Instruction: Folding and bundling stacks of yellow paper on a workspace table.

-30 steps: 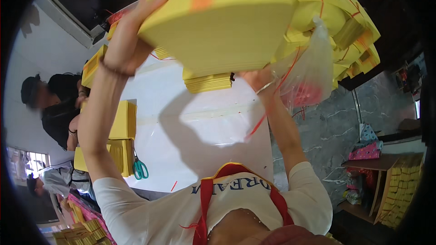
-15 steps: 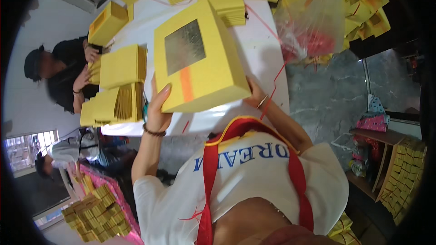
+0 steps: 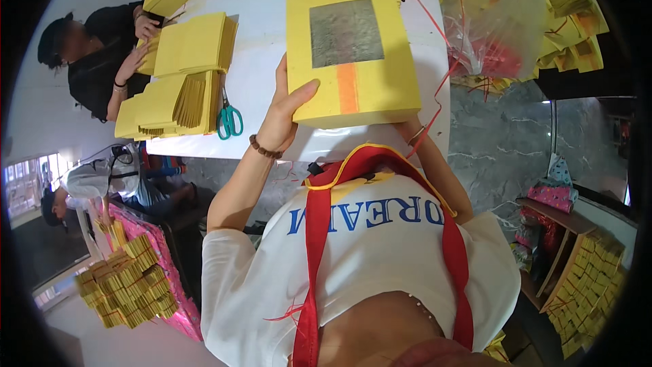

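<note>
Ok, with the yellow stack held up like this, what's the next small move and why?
Probably lower the stack of yellow paper sheets flat onto the white table in front. The left hand grips its near left edge, the right hand is hidden beneath it, and bare tabletop shows between the scissors and the stack.

Left hand [image 3: 282, 119] grips left edge of thick yellow paper stack [image 3: 350, 51], thumb on top; silver square and orange stripe on its face. Right hand hidden under stack's right side. Stack sits over white table [image 3: 265, 68]. Green scissors [image 3: 229, 121] beside more yellow stacks [image 3: 183, 75]. Another person [image 3: 88, 54] at table's left.
</note>
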`<state>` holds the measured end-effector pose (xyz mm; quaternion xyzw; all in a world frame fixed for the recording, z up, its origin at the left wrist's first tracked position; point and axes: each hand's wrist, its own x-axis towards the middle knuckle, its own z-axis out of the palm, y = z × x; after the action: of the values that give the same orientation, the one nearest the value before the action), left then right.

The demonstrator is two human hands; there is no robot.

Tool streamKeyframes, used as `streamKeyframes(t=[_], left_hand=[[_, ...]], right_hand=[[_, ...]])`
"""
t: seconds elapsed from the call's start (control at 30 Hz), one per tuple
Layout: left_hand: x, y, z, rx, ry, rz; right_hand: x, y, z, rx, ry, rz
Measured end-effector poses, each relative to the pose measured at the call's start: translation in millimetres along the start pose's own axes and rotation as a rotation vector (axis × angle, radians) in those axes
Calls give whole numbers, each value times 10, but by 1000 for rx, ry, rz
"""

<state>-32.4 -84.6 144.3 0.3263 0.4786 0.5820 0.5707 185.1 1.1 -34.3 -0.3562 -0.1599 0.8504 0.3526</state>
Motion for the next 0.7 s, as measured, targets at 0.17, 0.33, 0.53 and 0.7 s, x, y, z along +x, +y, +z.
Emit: streamKeyframes(t=[0.17,0.33,0.53,0.7], left_hand=[[47,-1,-3,29,-41,18],[49,4,49,-25,-51,22],[22,-19,22,37,-72,0],[-13,-98,45,110,-104,55]], right_hand=[[16,-21,-147,-320,3,-129],[35,41,-457,-734,-9,-357],[-80,-24,-556,-1142,-33,-650],[-538,-384,-165,-1169,48,-160]])
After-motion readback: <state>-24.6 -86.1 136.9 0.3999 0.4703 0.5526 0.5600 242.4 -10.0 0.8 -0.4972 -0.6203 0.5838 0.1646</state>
